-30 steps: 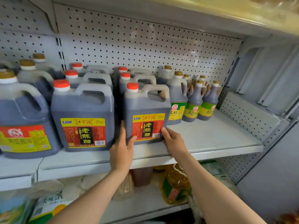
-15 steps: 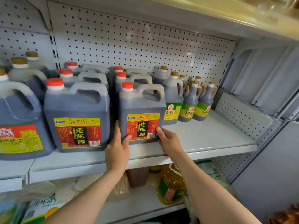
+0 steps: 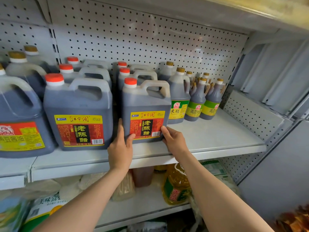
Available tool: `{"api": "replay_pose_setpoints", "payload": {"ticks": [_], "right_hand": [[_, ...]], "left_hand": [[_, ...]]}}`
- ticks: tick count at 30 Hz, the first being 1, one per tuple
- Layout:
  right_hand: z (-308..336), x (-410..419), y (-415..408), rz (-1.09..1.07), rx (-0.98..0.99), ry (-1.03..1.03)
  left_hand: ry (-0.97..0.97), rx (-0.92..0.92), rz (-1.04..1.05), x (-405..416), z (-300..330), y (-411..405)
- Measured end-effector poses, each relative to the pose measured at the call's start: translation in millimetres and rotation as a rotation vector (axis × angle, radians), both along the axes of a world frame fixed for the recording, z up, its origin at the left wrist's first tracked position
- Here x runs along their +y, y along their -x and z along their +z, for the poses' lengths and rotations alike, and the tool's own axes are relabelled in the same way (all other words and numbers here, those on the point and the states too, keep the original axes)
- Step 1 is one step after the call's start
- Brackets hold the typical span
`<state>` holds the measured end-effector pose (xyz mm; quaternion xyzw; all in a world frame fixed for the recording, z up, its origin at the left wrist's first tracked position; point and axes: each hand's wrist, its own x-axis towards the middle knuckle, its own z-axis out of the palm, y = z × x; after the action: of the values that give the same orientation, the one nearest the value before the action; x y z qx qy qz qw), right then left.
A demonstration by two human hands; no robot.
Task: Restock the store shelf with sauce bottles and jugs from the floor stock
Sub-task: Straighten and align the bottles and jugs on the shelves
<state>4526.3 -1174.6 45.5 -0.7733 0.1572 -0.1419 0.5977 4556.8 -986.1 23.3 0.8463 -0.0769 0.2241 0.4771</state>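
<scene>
The fingers [image 3: 120,127] of the left hand [image 3: 120,149] are laid straight up the left side of a vinegar jug [image 3: 145,108], with the thumb pressed against the lower left corner of its red and yellow label. The fingers [image 3: 164,129] of the right hand [image 3: 173,141] are curled against the jug's lower right corner, beside the barcode. The jug is thus held between both hands at its base, upright, red cap on, and is set near the front edge of the grey metal shelf [image 3: 209,141]. A larger vinegar jug [image 3: 78,113] with the same label is seen just to its left, and more red-capped jugs are lined up behind both. A soy sauce jug [image 3: 18,118] with a red and yellow label stands at the far left. To the right, three green-labelled bottles [image 3: 195,101] with gold caps are grouped near the pegboard back panel [image 3: 150,36]. On the lower shelf, a yellow oil bottle [image 3: 175,185] and pale packets can be made out.
</scene>
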Motion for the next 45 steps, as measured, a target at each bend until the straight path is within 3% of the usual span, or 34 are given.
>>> {"api": "replay_pose_setpoints", "payload": {"ticks": [8, 14, 18, 21, 25, 28, 32, 37, 45], "right_hand": [[-1, -2, -2, -0.006, 0.012, 0.029], [2, 3, -1, -0.063, 0.036, 0.107], [7, 18, 10, -0.113, 0.072, 0.204], [2, 41, 21, -0.268, 0.021, 0.155], [1, 98, 31, -0.512, -0.136, 0.086], [-2, 147, 27, -0.238, -0.185, 0.047], [0, 179, 6, 0.009, -0.106, 0.011], [-4, 187, -5, -0.006, -0.078, 0.134], [-9, 188, -8, -0.095, -0.122, 0.163]], "left_hand": [[-0.022, -0.020, 0.009, 0, 1, 1], [-0.038, 0.090, -0.028, 1, 6, 6], [0.091, 0.172, -0.156, 18, 2, 20], [0.212, 0.122, -0.149, 54, -8, 38], [0.290, -0.024, 0.059, 115, -4, 34], [0.271, -0.003, 0.188, 145, 9, 21], [0.212, 0.068, 0.169, 164, 14, 4], [0.085, 0.108, 0.149, 173, 4, -7], [0.184, 0.141, 0.081, 187, 6, -8]]}}
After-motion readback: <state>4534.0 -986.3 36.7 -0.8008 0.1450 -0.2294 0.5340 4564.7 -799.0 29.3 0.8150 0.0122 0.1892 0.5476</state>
